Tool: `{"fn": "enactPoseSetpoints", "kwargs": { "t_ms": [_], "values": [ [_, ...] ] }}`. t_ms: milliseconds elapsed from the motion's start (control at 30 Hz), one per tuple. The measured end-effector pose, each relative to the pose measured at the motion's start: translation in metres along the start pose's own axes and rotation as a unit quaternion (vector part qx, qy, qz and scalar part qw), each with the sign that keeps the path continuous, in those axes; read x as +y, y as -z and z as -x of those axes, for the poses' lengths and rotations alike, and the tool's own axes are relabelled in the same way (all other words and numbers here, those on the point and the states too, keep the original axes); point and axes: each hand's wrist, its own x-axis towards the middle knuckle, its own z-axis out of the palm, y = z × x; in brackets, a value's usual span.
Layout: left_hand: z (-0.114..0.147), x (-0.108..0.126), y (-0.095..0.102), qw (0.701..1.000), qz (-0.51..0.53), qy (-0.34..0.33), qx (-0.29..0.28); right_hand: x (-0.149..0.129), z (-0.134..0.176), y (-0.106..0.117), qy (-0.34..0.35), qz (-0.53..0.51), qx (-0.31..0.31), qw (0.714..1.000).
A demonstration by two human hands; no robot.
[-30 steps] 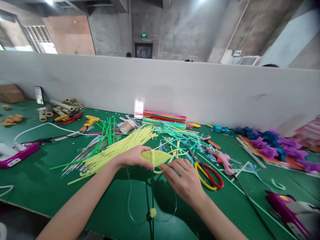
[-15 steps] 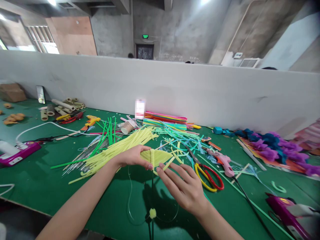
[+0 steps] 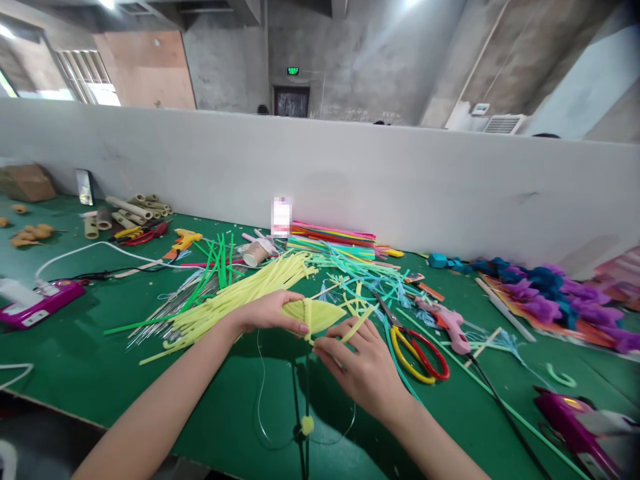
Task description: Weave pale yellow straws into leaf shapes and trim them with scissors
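My left hand (image 3: pixel 270 312) is closed, pinching a yellow-green leaf-shaped piece (image 3: pixel 324 316) made of fuzzy pipe cleaner, with a raised band across its middle. Close beside it, my right hand (image 3: pixel 365 370) has its fingers bent together on a yellow pipe cleaner (image 3: pixel 359 324), whose free end sticks up past the fingers. That strip meets the leaf piece near its lower edge. Below both hands runs a thin dark stem with a small yellow fuzzy ball (image 3: pixel 307 425) on it. A clear thin wire (image 3: pixel 260 393) loops around the ball's sides.
Yellow pipe cleaners (image 3: pixel 250 290) lie in a pile behind my left hand. Scissors (image 3: pixel 420 353) and a pink glue gun (image 3: pixel 453 328) rest at the right, a yellow glue gun (image 3: pixel 186 240) at the left. Purple power strips (image 3: pixel 47 303) sit at both sides. A white partition (image 3: pixel 200 167) stands behind.
My right fingers have curled in and shifted to just below the leaf piece. The yellow pipe cleaner's free end now points further up and right. My left hand keeps its hold.
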Motion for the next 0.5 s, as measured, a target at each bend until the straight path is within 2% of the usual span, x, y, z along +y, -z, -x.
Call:
{"fn": "enactPoseSetpoints", "kwargs": {
  "t_ms": [333,433,500],
  "values": [
    [-0.001,0.001,-0.003,0.999,0.047,-0.002,-0.026,0.001,0.001,-0.007,-0.066,-0.029,0.057,0.996],
    [0.0,0.003,-0.002,1.0,-0.002,-0.01,-0.021,0.003,0.001,-0.01,-0.073,-0.036,0.063,0.995],
    [0.003,0.007,-0.002,0.998,-0.063,-0.028,0.004,0.004,0.001,-0.012,-0.08,-0.04,0.062,0.994]
  ]
}}
